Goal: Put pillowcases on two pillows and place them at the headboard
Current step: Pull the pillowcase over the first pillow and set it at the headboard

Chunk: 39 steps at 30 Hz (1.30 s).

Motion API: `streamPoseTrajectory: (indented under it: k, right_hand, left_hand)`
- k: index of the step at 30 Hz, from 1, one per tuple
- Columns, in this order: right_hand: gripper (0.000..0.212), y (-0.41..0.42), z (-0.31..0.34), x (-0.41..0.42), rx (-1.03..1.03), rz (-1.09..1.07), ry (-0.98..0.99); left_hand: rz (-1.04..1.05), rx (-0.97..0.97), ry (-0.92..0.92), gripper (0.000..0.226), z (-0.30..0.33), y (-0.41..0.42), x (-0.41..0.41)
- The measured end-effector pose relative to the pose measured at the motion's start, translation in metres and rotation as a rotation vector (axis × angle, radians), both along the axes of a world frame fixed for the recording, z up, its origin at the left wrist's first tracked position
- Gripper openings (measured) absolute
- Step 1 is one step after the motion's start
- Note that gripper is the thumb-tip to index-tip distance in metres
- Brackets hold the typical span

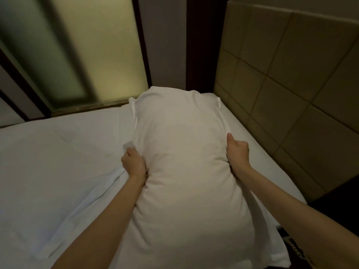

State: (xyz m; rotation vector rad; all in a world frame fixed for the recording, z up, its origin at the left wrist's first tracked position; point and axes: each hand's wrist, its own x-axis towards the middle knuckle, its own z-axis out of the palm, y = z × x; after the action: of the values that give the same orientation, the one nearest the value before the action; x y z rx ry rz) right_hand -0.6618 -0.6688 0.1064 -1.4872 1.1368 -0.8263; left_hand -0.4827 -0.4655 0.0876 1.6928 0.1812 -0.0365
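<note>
A cream pillow (184, 171) lies lengthwise on the bed in front of me, its far end inside a white pillowcase (174, 105) whose open edge runs along both sides. My left hand (134, 164) grips the pillowcase edge and the pillow's left side. My right hand (238, 150) grips the right side, thumb pointing up along the fabric. A second white pillowcase or flat pillow (48, 181) lies to the left on the bed; I cannot tell which.
The white bed sheet (48, 136) spreads to the left. A padded tan headboard (291, 74) stands along the right. A frosted glass panel (87, 55) and dark frame rise behind the bed. A dark floor gap shows at lower right.
</note>
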Motion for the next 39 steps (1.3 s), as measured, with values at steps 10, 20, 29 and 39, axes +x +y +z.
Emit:
streamPoseTrajectory:
  k: [10, 20, 29, 39]
  right_hand:
    - [0.053, -0.062, 0.042, 0.005, -0.126, -0.036, -0.062]
    - [0.050, -0.150, 0.083, 0.071, -0.267, -0.124, -0.078]
    - [0.052, -0.250, 0.108, 0.115, -0.405, -0.137, -0.061]
    - [0.058, -0.400, 0.114, 0.193, -0.608, -0.007, -0.020]
  left_hand:
    - [-0.077, -0.101, -0.047, 0.041, 0.033, -0.077, 0.014]
    - [-0.175, -0.334, 0.026, 0.043, 0.046, -0.173, 0.085]
    - [-0.237, -0.424, 0.000, 0.039, 0.048, -0.271, 0.121]
    - [-0.148, -0.374, 0.055, 0.044, 0.009, -0.428, 0.184]
